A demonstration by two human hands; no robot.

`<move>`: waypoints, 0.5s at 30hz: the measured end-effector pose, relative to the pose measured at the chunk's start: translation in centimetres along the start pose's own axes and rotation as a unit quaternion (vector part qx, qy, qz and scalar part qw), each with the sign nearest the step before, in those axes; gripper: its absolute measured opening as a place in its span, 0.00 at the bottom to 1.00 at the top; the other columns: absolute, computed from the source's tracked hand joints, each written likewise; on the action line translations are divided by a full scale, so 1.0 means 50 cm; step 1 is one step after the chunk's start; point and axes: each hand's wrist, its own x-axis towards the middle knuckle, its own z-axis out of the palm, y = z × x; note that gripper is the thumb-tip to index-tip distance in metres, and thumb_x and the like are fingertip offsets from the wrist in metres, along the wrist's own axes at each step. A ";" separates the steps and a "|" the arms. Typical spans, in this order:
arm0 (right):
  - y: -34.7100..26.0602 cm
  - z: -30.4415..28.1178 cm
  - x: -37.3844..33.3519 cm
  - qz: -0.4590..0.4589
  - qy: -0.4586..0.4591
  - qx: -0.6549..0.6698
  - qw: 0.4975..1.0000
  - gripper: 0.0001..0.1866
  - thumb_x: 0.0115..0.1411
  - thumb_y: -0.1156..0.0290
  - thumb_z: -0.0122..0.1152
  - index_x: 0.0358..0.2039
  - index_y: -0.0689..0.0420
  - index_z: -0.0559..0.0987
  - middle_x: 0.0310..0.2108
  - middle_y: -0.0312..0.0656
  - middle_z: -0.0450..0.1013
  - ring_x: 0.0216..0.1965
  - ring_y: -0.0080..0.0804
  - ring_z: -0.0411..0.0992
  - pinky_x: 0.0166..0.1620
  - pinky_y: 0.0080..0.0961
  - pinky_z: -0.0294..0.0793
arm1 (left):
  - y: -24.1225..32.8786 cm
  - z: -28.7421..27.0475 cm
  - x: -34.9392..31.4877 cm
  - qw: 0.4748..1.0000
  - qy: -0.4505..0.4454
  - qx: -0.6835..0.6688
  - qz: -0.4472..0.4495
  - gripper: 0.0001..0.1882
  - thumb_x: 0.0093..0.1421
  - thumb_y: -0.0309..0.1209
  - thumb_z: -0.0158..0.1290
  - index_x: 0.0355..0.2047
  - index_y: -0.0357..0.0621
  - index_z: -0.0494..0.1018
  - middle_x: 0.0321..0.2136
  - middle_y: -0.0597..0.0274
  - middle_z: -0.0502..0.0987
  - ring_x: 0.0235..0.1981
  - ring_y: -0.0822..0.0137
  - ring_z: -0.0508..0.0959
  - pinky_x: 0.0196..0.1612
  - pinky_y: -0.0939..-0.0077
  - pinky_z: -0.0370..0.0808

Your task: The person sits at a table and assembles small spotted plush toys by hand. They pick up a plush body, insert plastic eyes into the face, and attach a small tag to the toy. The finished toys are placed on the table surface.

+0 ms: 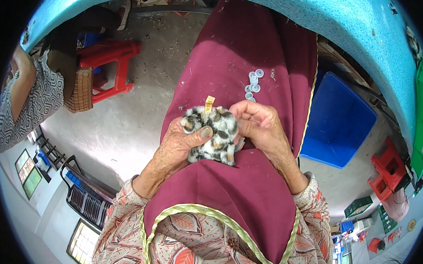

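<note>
A small furry plush toy, spotted black, white and tan, rests above my lap. My left hand grips its left side, the thumb pressed across the fur. From the toy's top sticks up a yellowish fabric tag. My right hand is at the toy's right edge with its fingers curled in; whatever they pinch is hidden. Several clear plastic discs, like small washers, lie on the maroon apron beyond the hands. A pale bit, perhaps another disc, shows below my right fingers.
A blue speckled tabletop curves across the far side. At right stand a blue plastic bin and a red stool. Another red stool and a woven basket are at left, beside another person's patterned sleeve.
</note>
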 end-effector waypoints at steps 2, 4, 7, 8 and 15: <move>0.001 0.012 -0.003 -0.046 0.008 -0.022 0.999 0.08 0.54 0.84 0.61 0.35 0.63 0.76 0.26 0.36 0.74 0.27 0.18 0.74 0.30 0.16 0.75 | -0.008 -0.020 0.005 0.995 0.009 0.091 0.034 0.22 0.55 0.30 0.59 0.50 0.37 0.69 0.39 0.60 0.78 0.39 0.68 0.78 0.44 0.74 0.77; -0.014 0.035 -0.012 -0.050 0.018 -0.034 0.998 0.08 0.52 0.86 0.60 0.33 0.63 0.75 0.26 0.34 0.73 0.28 0.18 0.73 0.33 0.14 0.75 | -0.014 -0.025 0.006 0.984 0.018 0.157 0.077 0.21 0.56 0.29 0.59 0.49 0.39 0.69 0.39 0.61 0.78 0.39 0.69 0.78 0.45 0.74 0.77; -0.013 0.040 -0.020 -0.091 0.028 -0.122 0.988 0.08 0.50 0.87 0.59 0.30 0.62 0.74 0.25 0.32 0.72 0.27 0.16 0.73 0.33 0.14 0.73 | -0.012 -0.013 0.004 0.986 0.007 0.137 0.094 0.20 0.56 0.28 0.58 0.49 0.40 0.70 0.39 0.61 0.78 0.39 0.70 0.78 0.45 0.74 0.76; -0.017 0.049 -0.020 -0.118 0.051 -0.143 0.981 0.09 0.48 0.88 0.58 0.29 0.62 0.73 0.23 0.32 0.71 0.25 0.16 0.71 0.30 0.14 0.71 | -0.003 -0.009 0.005 0.995 -0.012 0.075 0.060 0.19 0.56 0.27 0.58 0.48 0.39 0.70 0.39 0.61 0.77 0.39 0.69 0.78 0.45 0.74 0.76; -0.017 0.034 -0.015 -0.250 0.107 -0.289 0.918 0.08 0.46 0.89 0.55 0.26 0.62 0.71 0.20 0.35 0.70 0.21 0.21 0.70 0.26 0.20 0.69 | 0.029 -0.011 -0.005 0.993 -0.099 -0.036 -0.055 0.28 0.52 0.29 0.61 0.53 0.36 0.67 0.43 0.58 0.76 0.46 0.65 0.76 0.51 0.69 0.73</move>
